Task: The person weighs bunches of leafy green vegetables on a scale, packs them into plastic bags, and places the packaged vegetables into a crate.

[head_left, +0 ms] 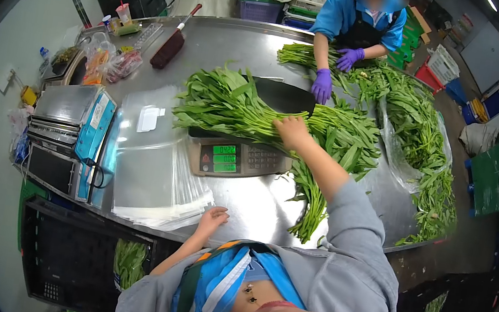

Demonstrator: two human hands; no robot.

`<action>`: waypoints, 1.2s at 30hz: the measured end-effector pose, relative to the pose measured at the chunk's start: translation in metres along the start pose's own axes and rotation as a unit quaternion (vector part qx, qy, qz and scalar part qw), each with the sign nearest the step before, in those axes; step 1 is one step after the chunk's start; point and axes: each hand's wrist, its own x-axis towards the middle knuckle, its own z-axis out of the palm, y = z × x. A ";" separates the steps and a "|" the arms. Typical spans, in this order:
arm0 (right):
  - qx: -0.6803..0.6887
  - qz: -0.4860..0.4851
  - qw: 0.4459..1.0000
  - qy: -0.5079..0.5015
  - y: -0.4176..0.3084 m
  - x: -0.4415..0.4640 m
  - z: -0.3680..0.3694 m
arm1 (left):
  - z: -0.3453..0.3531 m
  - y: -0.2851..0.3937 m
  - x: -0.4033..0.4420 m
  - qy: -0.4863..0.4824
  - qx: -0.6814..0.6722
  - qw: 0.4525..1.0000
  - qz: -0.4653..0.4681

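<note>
At the left of a broad, shiny metal table (227, 46), a boxy steel-topped machine with blue sides (64, 102) stands beside a fanned stack of flat, clear plastic bags (153, 174), whose loose edges spread toward the worker, apparently so that single sheets come away easily. The worker's bare left hand (212, 221) rests near the table's front edge, just beside the bags, fingers loosely bent and nothing visible in them. At centre, a grey countertop scale with green-lit digits (242, 162) faces the worker, its readout likely turned that way for easy reading. Long-stemmed, leafy greens (222, 100) lie across the scale's shallow black tray (284, 96), leaves hanging past its left side. The bare right hand (293, 132) reaches over the pale stems, touching them at the tray's right side, perhaps to keep them lined up; whether its fingers close around any cannot be told. Farther right, a co-worker's purple-gloved hands (322, 86) touch more greens across the table, near a heaped green pile (423, 117) partly edged by crumpled clear plastic film (395, 152), seemingly kept within reach of both people.
</note>
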 end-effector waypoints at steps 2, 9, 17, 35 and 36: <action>0.102 0.003 0.984 0.145 0.001 -0.040 -0.031 | -0.003 -0.004 0.006 0.000 -0.012 1.000 -0.003; 0.540 0.224 0.781 0.217 -0.037 -0.168 0.063 | -0.039 0.071 0.043 0.200 0.176 0.941 0.207; 0.563 0.259 0.768 0.159 -0.085 -0.199 0.095 | -0.029 0.215 0.060 0.248 0.413 0.746 0.460; 0.946 0.218 0.193 0.144 -0.061 -0.119 0.083 | 0.050 0.267 0.079 0.086 0.248 0.881 0.394; 0.949 0.227 0.173 0.134 -0.057 -0.129 0.079 | 0.032 0.252 0.098 0.084 0.248 0.880 0.397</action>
